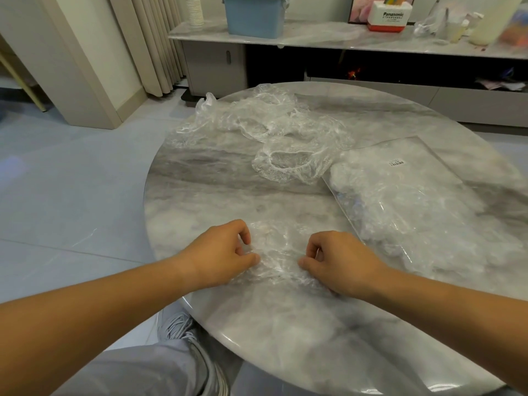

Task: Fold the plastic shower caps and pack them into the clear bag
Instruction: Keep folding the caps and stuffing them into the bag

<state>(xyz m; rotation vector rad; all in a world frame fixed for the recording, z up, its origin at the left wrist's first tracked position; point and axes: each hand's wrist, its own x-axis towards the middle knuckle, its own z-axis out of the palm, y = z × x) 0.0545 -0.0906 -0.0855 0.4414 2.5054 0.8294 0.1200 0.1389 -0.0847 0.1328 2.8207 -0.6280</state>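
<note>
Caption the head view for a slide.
On the table, left hand and right hand pinch a shower cap, clear bag alongside.

Shows a left forearm [100, 310] and right forearm [443, 298] left bare behind the left hand [223, 252] and right hand [340, 261]. Wears light grey trousers [137, 370], in view below the left hand. Wears a grey sneaker [197, 347] beside them, nearer the right hand, with matching grey laces [175, 327] and a paler stripe along its side.

My surface [285, 324] is grey-and-white veined marble; the shower caps [288, 164] are clear, the bin [254, 15] pale blue, my trousers [137, 372] grey.
</note>
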